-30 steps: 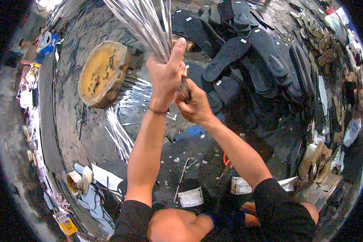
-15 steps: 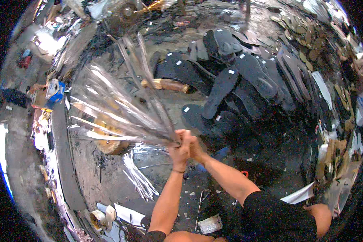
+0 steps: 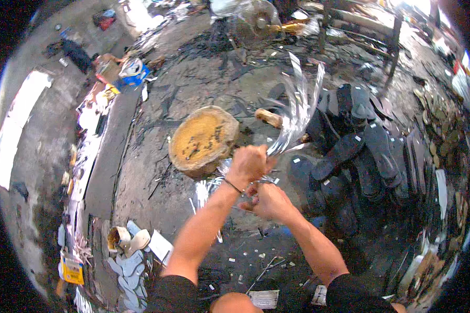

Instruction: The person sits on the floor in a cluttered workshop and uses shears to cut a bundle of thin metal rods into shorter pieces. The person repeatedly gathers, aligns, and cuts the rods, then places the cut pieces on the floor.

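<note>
A bundle of long, thin, shiny silver strips [image 3: 296,122] fans out upward and to the right from my left hand [image 3: 248,166], which is closed around its lower part. Just below it and slightly right, my right hand [image 3: 271,201] has its fingers curled in close to my left wrist. What those fingers hold, if anything, is hard to make out. More silver strips [image 3: 202,194] lie on the ground, partly covered by my left forearm. Beyond my left hand sits a round wooden block [image 3: 206,138] with a yellowish top and dark bits on it.
Black sole-shaped pieces [image 3: 344,154] are piled to the right, beside a short wooden piece [image 3: 269,117]. A fan [image 3: 255,23] stands at the back. Light blue-grey cut pieces [image 3: 133,279] lie at lower left. Scraps [image 3: 438,141] heap up along the right side.
The strip bundle has swung from pointing up-left to up-right. My hands, together before, are now slightly apart, the right one lower. The view has shifted, so the wooden block shows fully.
</note>
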The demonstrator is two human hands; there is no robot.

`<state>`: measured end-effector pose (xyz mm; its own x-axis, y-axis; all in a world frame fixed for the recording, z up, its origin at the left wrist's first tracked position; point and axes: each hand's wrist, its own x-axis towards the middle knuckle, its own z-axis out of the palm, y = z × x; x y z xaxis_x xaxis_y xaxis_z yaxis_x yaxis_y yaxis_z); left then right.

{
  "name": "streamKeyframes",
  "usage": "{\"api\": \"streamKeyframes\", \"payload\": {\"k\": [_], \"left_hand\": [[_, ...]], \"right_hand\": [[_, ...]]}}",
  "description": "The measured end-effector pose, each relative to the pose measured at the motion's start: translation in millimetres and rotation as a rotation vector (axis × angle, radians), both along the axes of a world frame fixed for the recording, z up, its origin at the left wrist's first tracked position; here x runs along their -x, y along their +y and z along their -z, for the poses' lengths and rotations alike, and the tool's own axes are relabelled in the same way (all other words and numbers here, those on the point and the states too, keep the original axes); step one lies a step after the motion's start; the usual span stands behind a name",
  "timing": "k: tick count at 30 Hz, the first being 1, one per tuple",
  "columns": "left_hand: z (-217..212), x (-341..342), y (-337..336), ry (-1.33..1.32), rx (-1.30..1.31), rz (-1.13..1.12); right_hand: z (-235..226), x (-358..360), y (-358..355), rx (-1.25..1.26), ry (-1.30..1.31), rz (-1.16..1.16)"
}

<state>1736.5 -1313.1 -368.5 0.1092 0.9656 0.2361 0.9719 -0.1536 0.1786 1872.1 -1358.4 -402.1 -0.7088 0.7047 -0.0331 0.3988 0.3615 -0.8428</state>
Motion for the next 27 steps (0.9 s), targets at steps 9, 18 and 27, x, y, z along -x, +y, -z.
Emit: {"api": "streamKeyframes", "payload": {"k": [9,18,27], "left_hand": [[-171,17,-78,0.697,0.013,0.589],[-215,-13,-155,1.147,-0.39,0.45],[-206,-10,-189,-0.952,0.058,0.302]], "right_hand": [[-138,10,-35,-0.449,0.304,0.274],[-99,22,-76,-0.166,0.545,0.243],[-83,13,-83,-0.12,0.804,0.049]]}}
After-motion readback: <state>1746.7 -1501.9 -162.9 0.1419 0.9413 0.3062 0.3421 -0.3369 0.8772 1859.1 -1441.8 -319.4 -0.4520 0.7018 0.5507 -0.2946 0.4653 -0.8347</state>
